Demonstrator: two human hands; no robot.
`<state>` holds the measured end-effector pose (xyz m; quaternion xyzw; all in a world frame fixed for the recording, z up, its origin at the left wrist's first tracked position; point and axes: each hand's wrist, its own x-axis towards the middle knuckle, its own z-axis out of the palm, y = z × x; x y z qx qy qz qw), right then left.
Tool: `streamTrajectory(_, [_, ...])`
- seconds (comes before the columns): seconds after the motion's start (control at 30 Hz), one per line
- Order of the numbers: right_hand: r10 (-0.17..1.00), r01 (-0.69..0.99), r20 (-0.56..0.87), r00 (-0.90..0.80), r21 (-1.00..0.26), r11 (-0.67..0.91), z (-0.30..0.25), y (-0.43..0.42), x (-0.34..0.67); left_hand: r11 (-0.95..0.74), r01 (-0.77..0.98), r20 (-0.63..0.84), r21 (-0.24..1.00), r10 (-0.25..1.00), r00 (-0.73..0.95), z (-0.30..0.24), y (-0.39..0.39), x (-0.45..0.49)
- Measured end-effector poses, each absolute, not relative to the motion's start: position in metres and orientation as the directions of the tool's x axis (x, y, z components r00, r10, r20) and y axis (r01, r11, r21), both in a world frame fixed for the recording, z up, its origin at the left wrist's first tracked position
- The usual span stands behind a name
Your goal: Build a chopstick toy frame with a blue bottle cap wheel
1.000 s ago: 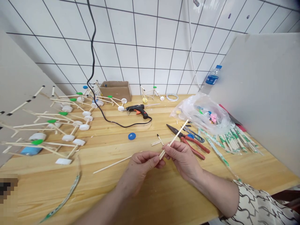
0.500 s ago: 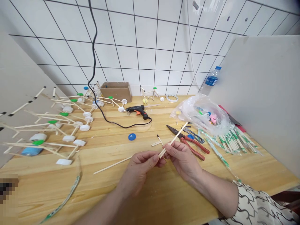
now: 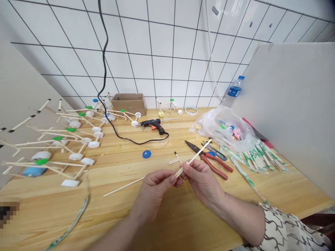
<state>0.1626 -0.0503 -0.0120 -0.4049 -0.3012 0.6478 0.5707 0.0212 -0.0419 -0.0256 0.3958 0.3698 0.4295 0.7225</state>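
Observation:
A thin wooden chopstick [image 3: 195, 157] runs between my hands, its lower end at the fingertips of my left hand [image 3: 154, 193]. My right hand [image 3: 201, 181] grips it farther along, and its upper end points toward the tools. Under my left hand's side, a second long stick [image 3: 123, 187] lies on the table, and I cannot tell whether it touches the hand. Just beyond my fingers lie short stick pieces [image 3: 173, 161]. Red-handled pliers [image 3: 216, 164] and small snips [image 3: 216, 152] rest beyond my right hand.
A blue bottle cap [image 3: 147, 154], a glue gun [image 3: 154, 125] with black cable, a plastic bag of caps [image 3: 225, 130] and wrapped chopsticks [image 3: 258, 161] lie on the wooden table [image 3: 167, 223]. Stick-and-cap wheeled models [image 3: 65, 139] stand at left, before a cardboard box [image 3: 128, 104].
My view has shifted and tilted slightly. Both hands still hold the chopstick, which now lies a little flatter. The table objects have not visibly moved.

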Motion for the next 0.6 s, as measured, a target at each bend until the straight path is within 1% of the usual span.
streamTrajectory(0.13, [0.987, -0.466, -0.158, 0.018, -0.875, -0.132, -0.013, -0.049, 0.163, 0.302, -0.311, -0.182, 0.901, 0.915, 0.36, -0.026, -0.042, 0.02])
streamTrajectory(0.23, [0.991, -0.413, -0.135, 0.021, -0.903, -0.114, -0.014, -0.048, 0.165, 0.313, -0.284, -0.182, 0.906, 0.896, 0.405, -0.023, -0.041, 0.017])
streamTrajectory(0.37, [0.994, -0.332, -0.109, 0.019, -0.938, -0.097, -0.016, -0.047, 0.168, 0.349, -0.226, -0.217, 0.909, 0.861, 0.46, -0.016, -0.039, 0.015])
streamTrajectory(0.47, [0.996, -0.271, -0.087, 0.008, -0.959, -0.081, -0.017, -0.048, 0.169, 0.34, -0.168, -0.24, 0.925, 0.867, 0.438, -0.012, -0.039, 0.017])
streamTrajectory(0.6, [0.997, -0.26, -0.069, -0.04, -0.962, -0.077, -0.018, -0.05, 0.165, 0.308, -0.089, -0.252, 0.947, 0.886, 0.389, -0.012, -0.04, 0.019])
